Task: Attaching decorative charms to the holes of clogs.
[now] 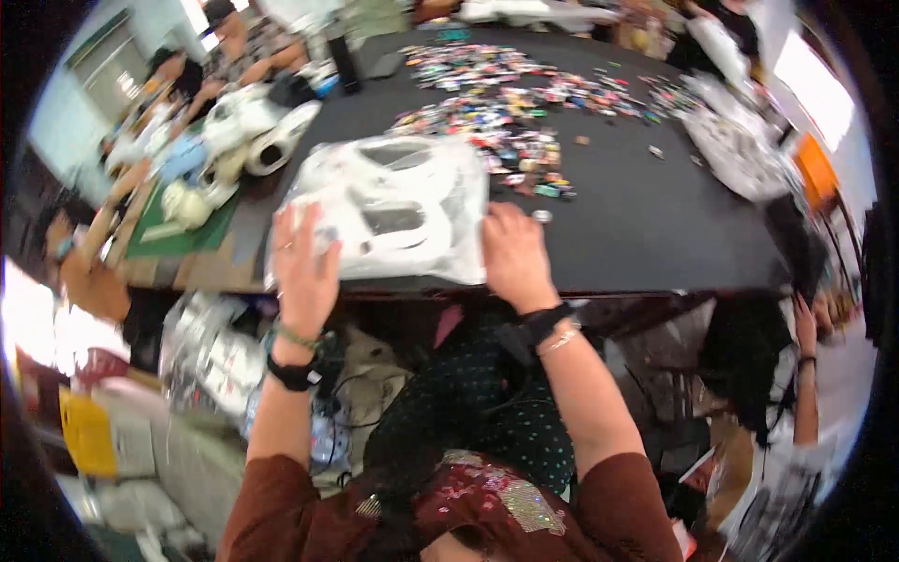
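Note:
On the near edge of the black table lies a clear plastic bag [323,169] with white moulded shapes [426,229] inside; what they are I cannot make out. My left hand [307,258] rests flat on the bag's left front part, fingers stretched out and spread. At the bag's right edge, my right hand [515,253] has its fingers bent and closed against the plastic. Just beyond that hand sits a small round white piece [542,216].
A large heap of small multicoloured pieces [496,103] spreads over the black table [655,234]. A crumpled clear bag [735,155] lies at the right. White goods [248,122] and a green mat [164,225] are at the left, where other people sit. A wrapped bundle [220,361] stands below.

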The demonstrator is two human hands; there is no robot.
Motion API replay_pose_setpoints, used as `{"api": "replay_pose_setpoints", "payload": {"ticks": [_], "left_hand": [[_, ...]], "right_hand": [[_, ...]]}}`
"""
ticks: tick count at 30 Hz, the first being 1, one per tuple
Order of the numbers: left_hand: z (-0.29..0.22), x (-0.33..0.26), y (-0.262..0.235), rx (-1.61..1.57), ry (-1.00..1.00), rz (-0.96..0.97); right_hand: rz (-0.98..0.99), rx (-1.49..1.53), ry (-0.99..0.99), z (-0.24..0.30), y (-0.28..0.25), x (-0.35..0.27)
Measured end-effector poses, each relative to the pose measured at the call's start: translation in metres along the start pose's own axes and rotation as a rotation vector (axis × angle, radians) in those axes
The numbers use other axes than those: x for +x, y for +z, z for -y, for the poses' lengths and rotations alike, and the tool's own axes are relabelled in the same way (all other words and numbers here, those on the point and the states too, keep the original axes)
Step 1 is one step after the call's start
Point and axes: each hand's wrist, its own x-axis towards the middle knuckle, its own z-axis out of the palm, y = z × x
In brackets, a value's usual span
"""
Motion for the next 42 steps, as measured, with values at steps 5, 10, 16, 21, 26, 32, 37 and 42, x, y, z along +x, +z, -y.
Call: {"api": "replay_pose_setpoints", "payload": {"ticks": [5, 10, 16, 21, 26, 32, 37, 42], "left_hand": [[0.027, -0.029, -0.009, -0.035, -0.151, -0.087], [0.101, -0.08, -0.02, 0.173, -0.328, -0.109], [0.169, -0.177, -0.02, 0.309, -0.757, -0.011], [0.201, -0.255, -0.03, 0.408, -1.099, 0.094], [0.222, -0.311, -0.026, 0.421, -1.419, 0.115], [0.228, -0.337, -0.013, 0.184, -1.529, 0.407], [0.238, -0.314, -0.003, 0.396, -1.437, 0.315], [0.36, -0.302, -0.06, 0.906, -1.525, 0.175]], "right_hand": [[0.02, -0.069, -0.009, 0.004, 0.001, 0.002], [0.179, -0.001, -0.042, -0.011, 0.014, -0.001], [0.158, -0.111, -0.066, -0.028, 0.018, -0.015], [0.163, -0.109, -0.1, -0.039, 0.026, -0.022], [0.167, -0.147, -0.068, -0.053, 0.034, -0.02], [0.193, -0.255, -0.097, -0.064, 0.037, -0.023], [0.182, -0.184, -0.11, -0.06, 0.033, -0.027], [0.163, 0.153, -0.007, -0.004, 0.039, -0.007]]}}
